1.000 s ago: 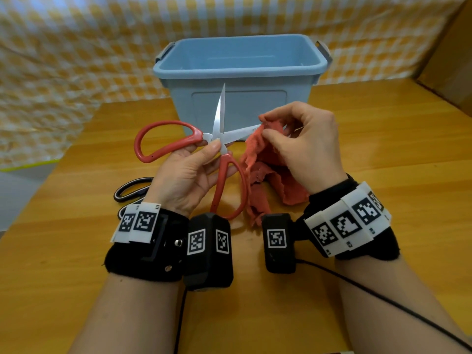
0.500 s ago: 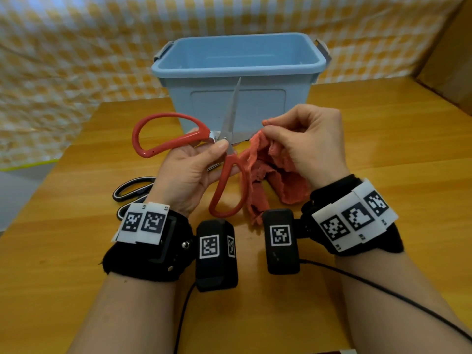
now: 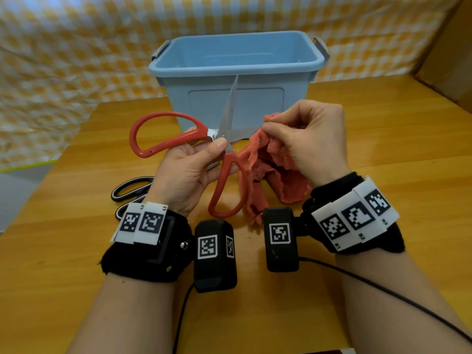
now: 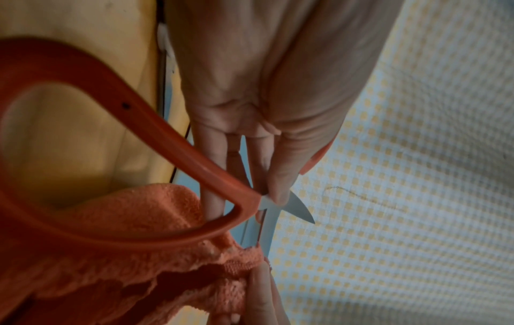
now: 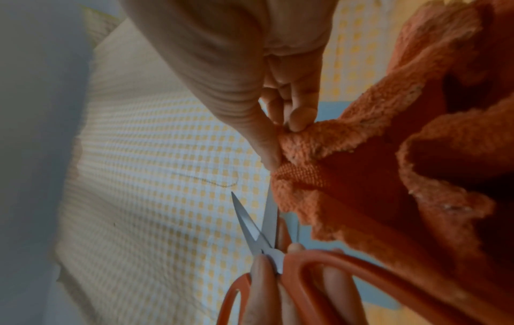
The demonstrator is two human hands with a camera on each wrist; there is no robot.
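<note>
Red-handled scissors (image 3: 224, 159) are held above the wooden table, their blades spread wide. My left hand (image 3: 194, 162) pinches them at the pivot with thumb and fingers; the same scissors (image 4: 244, 204) and their pivot (image 5: 267, 252) show in both wrist views. One blade (image 3: 231, 106) points up in front of the bin, the other runs right toward the cloth. My right hand (image 3: 309, 139) pinches a bunched orange-red cloth (image 3: 270, 175) by its upper edge, right beside the blades. The cloth (image 5: 389, 176) hangs down from the right fingers (image 5: 300, 116).
A light blue plastic bin (image 3: 237, 70) stands open behind the hands on the wooden table (image 3: 396, 149). Black-handled scissors (image 3: 130, 192) lie on the table left of my left wrist. A yellow checked cloth (image 3: 76, 60) covers the background. A black cable (image 3: 383, 292) trails from the right wrist.
The scissors have turned: the upright blade tilted to the right and the handles dropped lower. My right hand with the cloth stays close to the other blade.
</note>
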